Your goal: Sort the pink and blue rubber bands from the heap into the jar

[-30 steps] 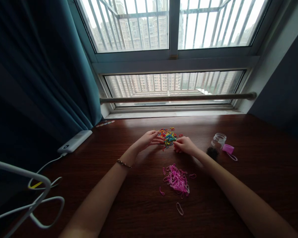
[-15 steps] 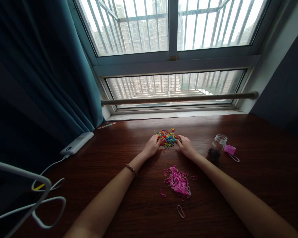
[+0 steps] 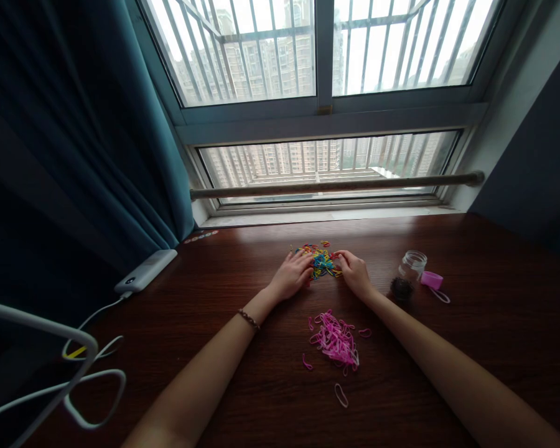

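A small heap of mixed-colour rubber bands [image 3: 322, 260] lies on the dark wooden table [image 3: 471, 348] near the window. My left hand [image 3: 293, 275] rests on the heap's left side, fingers spread flat over the bands. My right hand [image 3: 353, 271] touches the heap's right side with its fingers curled onto the bands; what they pinch, if anything, is hidden. Nearer to me lies a separate pile of pink rubber bands [image 3: 335, 340], with one loose pink band [image 3: 340, 394] below it.
A small open glass jar [image 3: 410, 266] stands right of my hands, with a pink lid [image 3: 432, 280] beside it and a dark clump [image 3: 401, 289] in front. A white power bank [image 3: 145, 270] with a cable lies at left by the teal curtain [image 3: 74, 143].
Both hands have closed in on the mixed-colour heap; the left hand moved right onto the bands and flattened, while the right hand shifted slightly up the heap's right side.
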The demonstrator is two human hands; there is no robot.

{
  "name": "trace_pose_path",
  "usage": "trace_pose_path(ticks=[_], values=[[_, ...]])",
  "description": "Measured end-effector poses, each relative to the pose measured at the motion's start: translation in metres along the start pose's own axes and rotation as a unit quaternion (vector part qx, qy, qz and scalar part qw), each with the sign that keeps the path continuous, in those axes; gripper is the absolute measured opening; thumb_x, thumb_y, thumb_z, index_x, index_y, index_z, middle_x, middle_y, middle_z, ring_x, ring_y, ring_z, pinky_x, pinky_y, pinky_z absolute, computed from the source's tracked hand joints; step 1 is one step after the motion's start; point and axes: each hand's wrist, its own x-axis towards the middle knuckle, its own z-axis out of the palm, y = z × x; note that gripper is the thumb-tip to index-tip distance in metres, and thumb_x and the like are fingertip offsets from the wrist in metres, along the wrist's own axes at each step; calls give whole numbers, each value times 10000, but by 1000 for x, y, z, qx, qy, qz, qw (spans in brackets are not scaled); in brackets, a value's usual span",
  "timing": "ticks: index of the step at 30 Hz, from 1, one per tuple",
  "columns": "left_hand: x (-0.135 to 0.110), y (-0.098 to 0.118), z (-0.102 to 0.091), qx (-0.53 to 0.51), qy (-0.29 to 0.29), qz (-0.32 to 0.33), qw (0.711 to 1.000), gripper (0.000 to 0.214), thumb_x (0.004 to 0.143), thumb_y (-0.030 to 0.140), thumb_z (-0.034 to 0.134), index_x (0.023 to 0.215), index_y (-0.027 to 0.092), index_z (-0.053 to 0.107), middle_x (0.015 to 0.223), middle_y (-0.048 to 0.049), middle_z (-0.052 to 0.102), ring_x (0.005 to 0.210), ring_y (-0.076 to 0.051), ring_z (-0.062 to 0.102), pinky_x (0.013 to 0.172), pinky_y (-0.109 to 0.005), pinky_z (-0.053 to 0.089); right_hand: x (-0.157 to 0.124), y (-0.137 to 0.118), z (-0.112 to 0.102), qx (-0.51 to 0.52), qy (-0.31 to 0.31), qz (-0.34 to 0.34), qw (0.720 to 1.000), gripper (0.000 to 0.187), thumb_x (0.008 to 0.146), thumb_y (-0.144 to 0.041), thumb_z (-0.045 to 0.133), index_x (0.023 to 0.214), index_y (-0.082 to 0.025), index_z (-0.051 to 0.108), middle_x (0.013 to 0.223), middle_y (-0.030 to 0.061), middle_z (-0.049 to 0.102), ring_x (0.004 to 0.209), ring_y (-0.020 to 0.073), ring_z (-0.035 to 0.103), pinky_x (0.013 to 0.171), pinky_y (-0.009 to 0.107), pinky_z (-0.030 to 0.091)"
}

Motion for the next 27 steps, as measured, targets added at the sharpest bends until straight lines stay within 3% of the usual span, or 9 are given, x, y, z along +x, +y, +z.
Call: trace_pose_path(ticks=[2,4,7,10,13,18,23,27], values=[[-2,12,2,32,-74,53,995,421,879,408,298,1278,293,359,1363,0,342,1296,-195,199,1061,-441,97,-1,0,3,-3,-17,-39,999,311,857,-260,325,987,-149,584,944,86,636,861,184,585,783,309,446],[-3,21,3,44,-110,86,989,417,884,408,282,1290,326,327,1373,20,321,1304,-198,170,1058,-460,54,-1,-1,7,-15,-48,-94,994,327,856,-241,330,1088,-146,540,1078,100,588,1017,190,525,886,334,405],[-4,27,1,44,-119,104,987,392,893,384,265,1268,327,363,1352,22,360,1302,-199,179,1053,-475,51,-1,0,14,-49,-128,-164,977,375,857,-222,333,1203,-159,465,1208,85,514,1191,191,378,982,361,330],[-5,27,-2,36,-110,104,988,369,897,365,266,1221,302,432,1303,4,432,1268,-185,267,1049,-452,122,0,4,18,-102,-189,-177,960,374,867,-241,331,1208,-177,469,1196,65,531,1197,197,371,989,379,326],[-5,21,-4,26,-73,76,994,367,893,364,284,1221,294,435,1294,-8,444,1213,-172,363,1028,-408,214,1,13,15,-157,-186,-165,956,352,865,-259,349,1168,-180,510,1205,66,527,1183,207,388,992,394,321],[-5,-8,-4,15,24,-36,999,359,885,334,313,1179,235,493,1189,-38,544,1097,-169,490,943,-321,358,2,24,3,-214,-153,-139,955,335,840,-220,383,1128,-158,543,1246,86,487,1164,222,406,1001,400,306],[-7,-41,-2,5,111,-146,983,287,836,292,412,1015,185,609,1021,-70,636,942,-199,583,847,-304,435,3,27,1,-192,-108,-95,971,322,810,-144,380,1069,-135,571,1218,105,505,1135,200,442,970,344,352],[-6,-54,-1,-53,178,-192,964,229,797,248,455,900,176,647,911,-65,668,833,-196,615,784,-307,469,6,31,-2,-158,-64,-50,984,289,758,-103,418,975,-147,605,1126,99,565,1046,187,514,921,317,399]])
